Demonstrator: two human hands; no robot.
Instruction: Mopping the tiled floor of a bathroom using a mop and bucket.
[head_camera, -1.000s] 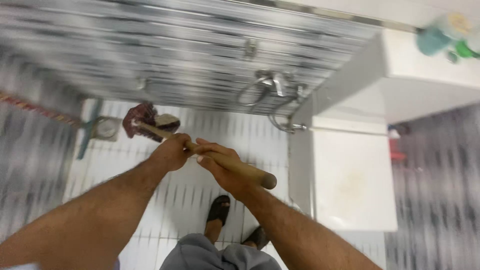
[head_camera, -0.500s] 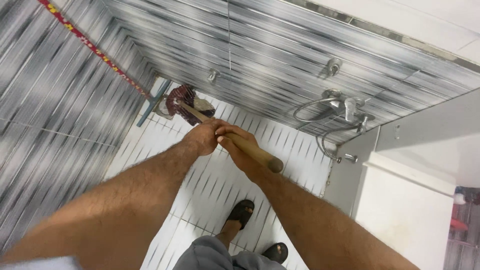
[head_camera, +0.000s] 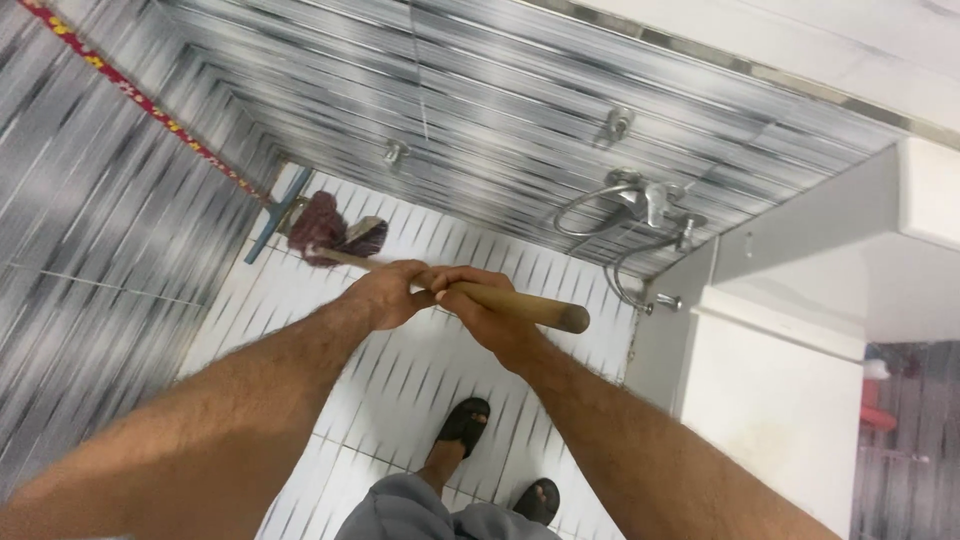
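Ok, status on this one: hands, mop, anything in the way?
Left hand and right hand both gripping wooden mop handle. Mop head down on white floor tiles, near blue squeegee. Nothing else blocking it.

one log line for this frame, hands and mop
left hand: gripping wooden handle | right hand: gripping handle nearer its end | mop head: on white tiled floor near corner

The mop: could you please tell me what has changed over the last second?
The mop head slid left toward the corner by the blue squeegee. Unchanged: the left hand and right hand grip the wooden handle as before.
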